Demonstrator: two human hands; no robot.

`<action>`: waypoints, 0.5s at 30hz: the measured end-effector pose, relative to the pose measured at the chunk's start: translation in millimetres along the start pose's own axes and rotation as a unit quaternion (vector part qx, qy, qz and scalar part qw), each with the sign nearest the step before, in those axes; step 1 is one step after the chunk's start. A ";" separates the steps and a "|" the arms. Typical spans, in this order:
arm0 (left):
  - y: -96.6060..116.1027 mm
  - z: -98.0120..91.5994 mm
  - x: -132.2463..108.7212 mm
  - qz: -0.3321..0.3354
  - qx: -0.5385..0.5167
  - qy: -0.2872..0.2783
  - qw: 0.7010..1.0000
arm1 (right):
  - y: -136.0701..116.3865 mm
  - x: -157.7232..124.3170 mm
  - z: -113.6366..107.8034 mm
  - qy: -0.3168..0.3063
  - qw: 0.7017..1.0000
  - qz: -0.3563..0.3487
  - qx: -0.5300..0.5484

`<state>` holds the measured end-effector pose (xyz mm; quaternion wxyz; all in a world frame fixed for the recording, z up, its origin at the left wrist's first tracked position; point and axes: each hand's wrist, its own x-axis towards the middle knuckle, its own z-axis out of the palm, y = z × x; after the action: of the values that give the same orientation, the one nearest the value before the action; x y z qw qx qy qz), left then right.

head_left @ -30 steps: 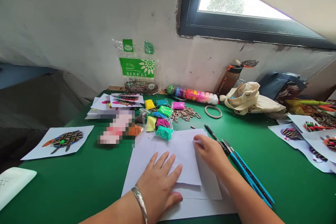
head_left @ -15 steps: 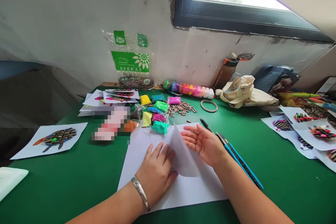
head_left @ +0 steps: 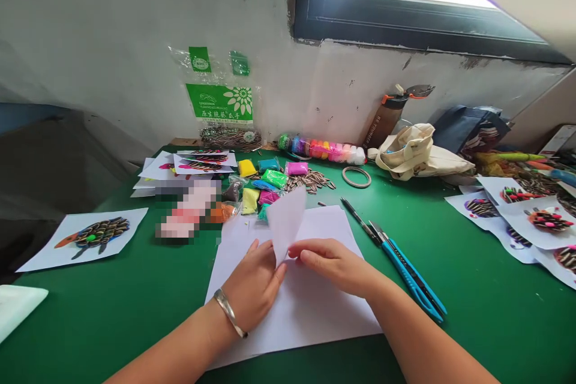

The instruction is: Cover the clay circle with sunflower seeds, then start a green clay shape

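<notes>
Two bare hands meet over paper at the lower centre of the frame, on a green tabletop (head_left: 468,336). A small sheet of white paper (head_left: 285,222) stands up between them, tilted, with its lower corner at the fingertips. The right hand (head_left: 335,264), at centre, is nearly closed, its thumb and fingers drawn together and pinching the sheet's lower edge. The left hand (head_left: 254,285), just left of it, is half curled with its fingertips at the same corner; whether it grips or only touches cannot be told. A silver bangle (head_left: 229,313) circles the left wrist. Beneath both hands lies a larger white sheet (head_left: 306,318).

Just right of that sheet are two blue utility knives (head_left: 407,273) and a slim black tool (head_left: 357,220). Above it, at upper centre, sit packets of coloured modelling clay (head_left: 274,179) and a heap of sunflower seeds (head_left: 310,181). Behind them, a clear sleeve of coloured clay balls (head_left: 319,149) runs along the wall. At centre left, a pixelated patch (head_left: 189,210) hides whatever is there. At far left lies a seed-and-clay picture (head_left: 92,237) on white paper, and similar seed pictures (head_left: 535,222) overlap at far right. A canvas bag (head_left: 416,153) slumps at upper right, beside a brown bottle (head_left: 384,117), below a window (head_left: 405,0).
</notes>
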<state>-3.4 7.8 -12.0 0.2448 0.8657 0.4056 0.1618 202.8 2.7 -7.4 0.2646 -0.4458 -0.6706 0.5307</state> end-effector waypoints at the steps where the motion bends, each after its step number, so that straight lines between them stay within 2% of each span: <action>1: -0.3 -4.6 1.8 -0.026 -0.033 0.003 0.999 | 1.2 0.7 0.3 0.004 1.000 -0.010 -0.026; 3: -2.1 -13.6 4.5 -0.078 -0.096 -0.006 0.992 | 1.8 0.8 3.6 0.001 0.992 -0.054 -0.116; 6: -5.0 -23.0 6.7 -0.182 -0.129 0.012 0.975 | -3.4 -2.7 15.7 -0.020 0.956 -0.121 -0.265; 7: -5.5 -24.1 7.3 -0.198 -0.128 0.015 0.972 | -6.0 -4.7 20.7 -0.023 0.944 -0.129 -0.301; 9: -5.8 -22.5 7.8 -0.172 -0.122 0.010 0.977 | -11.0 -9.5 29.5 -0.040 0.928 -0.136 -0.345; 12: -7.4 -8.7 5.5 -0.048 -0.077 0.003 0.996 | -17.4 -16.9 34.9 -0.085 0.922 -0.138 -0.351; 15: -11.9 14.7 -2.2 0.011 0.076 -0.007 0.997 | -25.2 -25.7 30.5 -0.137 0.922 -0.125 -0.341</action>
<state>-5.2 8.4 -30.9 0.1794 0.8870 0.4060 0.1274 181.4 -35.4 10.4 0.0665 -0.3443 -0.8910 0.2883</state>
